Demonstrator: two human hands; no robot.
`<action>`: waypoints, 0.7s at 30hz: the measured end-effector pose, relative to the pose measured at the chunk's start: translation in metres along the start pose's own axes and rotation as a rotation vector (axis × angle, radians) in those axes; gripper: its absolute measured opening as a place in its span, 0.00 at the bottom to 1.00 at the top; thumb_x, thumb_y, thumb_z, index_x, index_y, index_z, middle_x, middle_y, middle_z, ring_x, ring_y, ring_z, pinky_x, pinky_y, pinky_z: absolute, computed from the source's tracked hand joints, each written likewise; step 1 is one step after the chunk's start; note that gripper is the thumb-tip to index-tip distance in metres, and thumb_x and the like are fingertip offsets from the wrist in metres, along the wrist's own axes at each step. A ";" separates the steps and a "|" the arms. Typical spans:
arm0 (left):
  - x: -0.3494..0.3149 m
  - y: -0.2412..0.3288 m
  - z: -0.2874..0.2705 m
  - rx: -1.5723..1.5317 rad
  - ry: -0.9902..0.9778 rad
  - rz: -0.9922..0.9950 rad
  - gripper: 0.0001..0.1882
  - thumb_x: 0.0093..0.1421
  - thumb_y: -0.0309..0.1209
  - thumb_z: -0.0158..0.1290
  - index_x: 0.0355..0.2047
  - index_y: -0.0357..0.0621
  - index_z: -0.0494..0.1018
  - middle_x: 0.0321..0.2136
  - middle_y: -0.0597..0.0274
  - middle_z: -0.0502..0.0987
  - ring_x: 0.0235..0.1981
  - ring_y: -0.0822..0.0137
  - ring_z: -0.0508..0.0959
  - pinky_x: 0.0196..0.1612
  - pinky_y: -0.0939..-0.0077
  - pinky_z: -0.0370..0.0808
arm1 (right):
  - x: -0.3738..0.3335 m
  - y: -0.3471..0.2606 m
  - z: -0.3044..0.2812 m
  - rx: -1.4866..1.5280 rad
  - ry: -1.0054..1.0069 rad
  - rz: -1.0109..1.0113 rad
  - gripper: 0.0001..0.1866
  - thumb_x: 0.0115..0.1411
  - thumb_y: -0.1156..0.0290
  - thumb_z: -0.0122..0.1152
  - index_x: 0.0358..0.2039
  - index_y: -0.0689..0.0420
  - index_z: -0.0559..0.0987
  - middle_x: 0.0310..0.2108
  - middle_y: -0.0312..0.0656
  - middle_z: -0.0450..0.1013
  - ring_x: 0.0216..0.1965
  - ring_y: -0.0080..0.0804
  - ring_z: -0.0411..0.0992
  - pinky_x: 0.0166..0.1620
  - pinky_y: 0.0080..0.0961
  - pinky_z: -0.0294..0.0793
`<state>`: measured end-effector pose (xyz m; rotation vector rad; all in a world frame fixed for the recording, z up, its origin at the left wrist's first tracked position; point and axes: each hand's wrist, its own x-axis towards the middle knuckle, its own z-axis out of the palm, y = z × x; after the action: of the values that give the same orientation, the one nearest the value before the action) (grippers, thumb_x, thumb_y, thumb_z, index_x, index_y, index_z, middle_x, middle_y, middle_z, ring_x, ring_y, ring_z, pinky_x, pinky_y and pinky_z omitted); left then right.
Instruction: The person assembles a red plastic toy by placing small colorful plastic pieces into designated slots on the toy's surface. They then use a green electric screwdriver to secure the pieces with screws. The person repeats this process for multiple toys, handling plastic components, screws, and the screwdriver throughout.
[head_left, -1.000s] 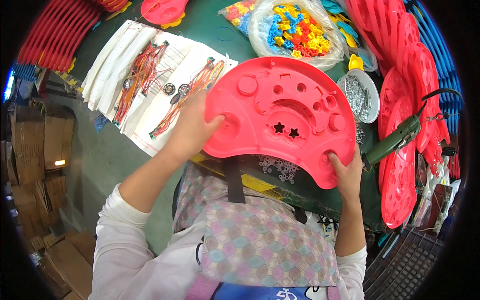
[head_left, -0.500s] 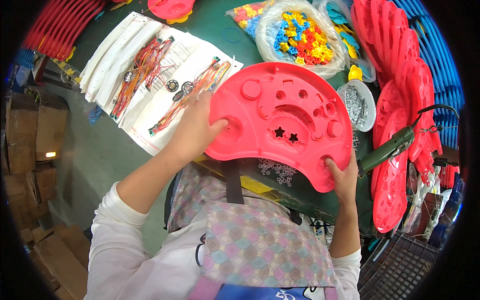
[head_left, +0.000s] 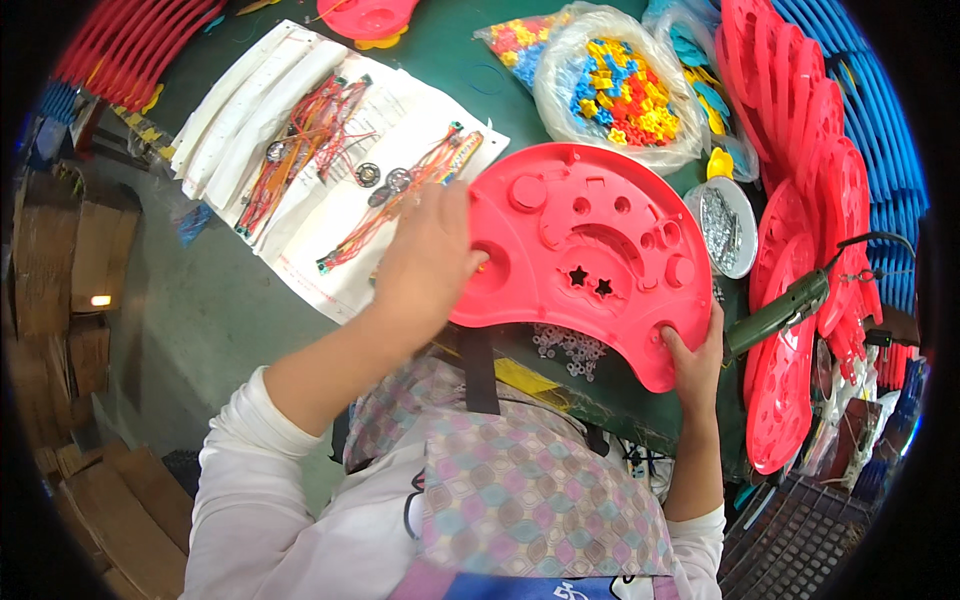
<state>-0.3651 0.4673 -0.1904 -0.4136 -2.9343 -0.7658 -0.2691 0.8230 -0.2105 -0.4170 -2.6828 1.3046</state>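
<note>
A curved red plastic shell [head_left: 600, 235], with its hollow side facing me, is held over the table's front edge. It has round posts, holes and two star-shaped openings. My right hand [head_left: 698, 362] grips its right end, thumb on the face and fingers behind. At the left end, my left hand [head_left: 425, 260] is closed around the rim. The left thumb reaches into a round recess, where a small yellow bit shows at its tip; what that is, I cannot make out. Most of the left fingers are hidden.
Wire bundles with small speakers [head_left: 390, 185] lie on white sheets at left. Behind the shell sit a bag of coloured star pieces [head_left: 625, 90] and a bowl of screws [head_left: 722, 228]. A green electric screwdriver [head_left: 780, 315] hangs by stacked red shells [head_left: 785, 370]. Clear small parts [head_left: 570, 350] lie below.
My left hand has shifted further over the shell's left end, its thumb now deeper in the recess with a yellow bit showing. The whole scene sits slightly further right in view.
</note>
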 end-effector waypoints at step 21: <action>-0.032 -0.064 -0.037 0.164 0.245 -0.164 0.08 0.61 0.33 0.62 0.32 0.44 0.77 0.30 0.59 0.77 0.32 0.55 0.80 0.34 0.60 0.76 | 0.089 -0.180 0.122 -0.230 -0.304 -0.928 0.10 0.60 0.78 0.64 0.43 0.58 0.82 0.40 0.42 0.77 0.43 0.44 0.74 0.47 0.35 0.73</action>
<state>-0.3516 0.3877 -0.1933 -0.0603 -2.7932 -0.5410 -0.4165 0.6522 -0.1444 0.9728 -2.6473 0.8030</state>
